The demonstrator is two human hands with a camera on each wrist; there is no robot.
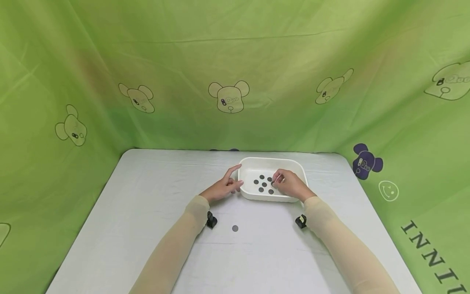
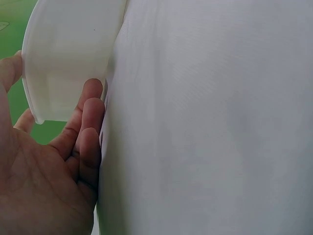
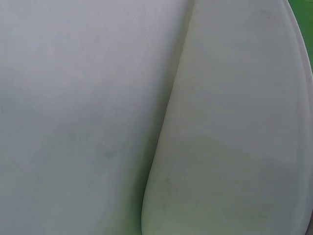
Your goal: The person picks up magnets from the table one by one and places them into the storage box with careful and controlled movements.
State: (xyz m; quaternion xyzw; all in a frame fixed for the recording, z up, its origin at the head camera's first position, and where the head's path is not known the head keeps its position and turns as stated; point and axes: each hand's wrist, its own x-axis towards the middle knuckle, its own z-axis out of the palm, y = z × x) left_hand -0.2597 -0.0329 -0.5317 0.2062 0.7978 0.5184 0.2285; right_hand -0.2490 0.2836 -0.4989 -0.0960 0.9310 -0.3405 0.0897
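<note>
A white tray (image 1: 272, 198) stands toward the back of the table. Several small dark grey discs (image 1: 264, 184) lie flat and spaced apart on its floor. My left hand (image 1: 221, 188) is at the tray's left end, with thumb and index finger spread along the rim. In the left wrist view, the other fingers (image 2: 90, 115) rest by the outer wall. My right hand (image 1: 290, 184) reaches in over the tray's front right, its fingertips pinching a dark disc, partly covered by them. The right wrist view shows the tray's outer wall (image 3: 230, 112) but no hand.
One more dark disc (image 1: 235, 228) lies on the white tabletop (image 1: 253, 261) in front of the tray, between the forearms. Black wrist mounts (image 1: 211, 220) sit under both wrists. Green printed cloth (image 1: 227, 49) hangs around the back and sides.
</note>
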